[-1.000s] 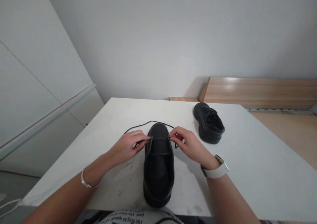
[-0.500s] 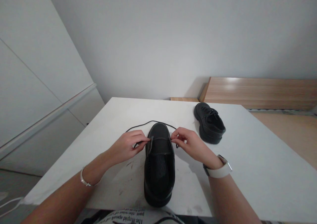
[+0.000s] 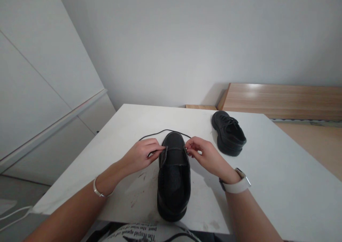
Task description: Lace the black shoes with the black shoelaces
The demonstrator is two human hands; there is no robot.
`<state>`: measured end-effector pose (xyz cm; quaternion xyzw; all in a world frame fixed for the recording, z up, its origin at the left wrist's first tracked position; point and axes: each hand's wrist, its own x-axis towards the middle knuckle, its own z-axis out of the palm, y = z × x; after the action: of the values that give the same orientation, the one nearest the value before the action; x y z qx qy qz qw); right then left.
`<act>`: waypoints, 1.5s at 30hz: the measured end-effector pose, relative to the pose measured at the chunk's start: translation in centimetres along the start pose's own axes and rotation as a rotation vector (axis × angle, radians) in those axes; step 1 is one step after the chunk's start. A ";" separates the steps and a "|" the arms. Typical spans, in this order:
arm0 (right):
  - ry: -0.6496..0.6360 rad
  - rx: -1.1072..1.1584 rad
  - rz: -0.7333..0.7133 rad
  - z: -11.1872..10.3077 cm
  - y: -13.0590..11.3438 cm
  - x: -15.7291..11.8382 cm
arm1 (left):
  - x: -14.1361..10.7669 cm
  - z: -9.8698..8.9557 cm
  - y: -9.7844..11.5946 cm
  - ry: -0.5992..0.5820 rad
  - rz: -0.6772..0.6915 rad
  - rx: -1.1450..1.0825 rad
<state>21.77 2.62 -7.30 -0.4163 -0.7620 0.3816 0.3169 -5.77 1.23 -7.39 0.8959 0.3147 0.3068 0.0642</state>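
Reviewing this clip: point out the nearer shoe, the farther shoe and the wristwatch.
Nearer shoe (image 3: 174, 181): head view, inside its opening.
Farther shoe (image 3: 225, 138): head view, on its side.
Wristwatch (image 3: 236, 187): head view, on its pale strap.

The shoes are plain black, both the near one (image 3: 174, 192) and the far one (image 3: 231, 138), and so is the lace (image 3: 157, 132). The table (image 3: 267, 170) is white with brownish smudges, the shelf (image 3: 280, 100) brown wood grain, the watch strap (image 3: 236, 187) whitish, the bracelet (image 3: 98, 191) silvery.
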 end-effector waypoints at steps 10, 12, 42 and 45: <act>-0.001 0.022 -0.009 0.0 0.1 0.0 | 0.1 -0.7 0.1 -0.073 0.022 0.059; -0.004 0.028 -0.006 0.0 0.3 0.0 | -0.1 -0.7 -0.1 -0.103 0.010 0.067; -0.047 0.269 0.075 0.3 2.0 0.5 | -0.3 -0.1 0.7 -0.032 -0.046 0.103; -0.048 0.304 0.078 0.4 2.0 0.5 | -0.3 0.1 0.6 -0.045 -0.101 0.121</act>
<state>22.04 3.66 -9.11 -0.3837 -0.6860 0.5142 0.3430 -5.51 0.58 -7.42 0.8878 0.3760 0.2632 0.0325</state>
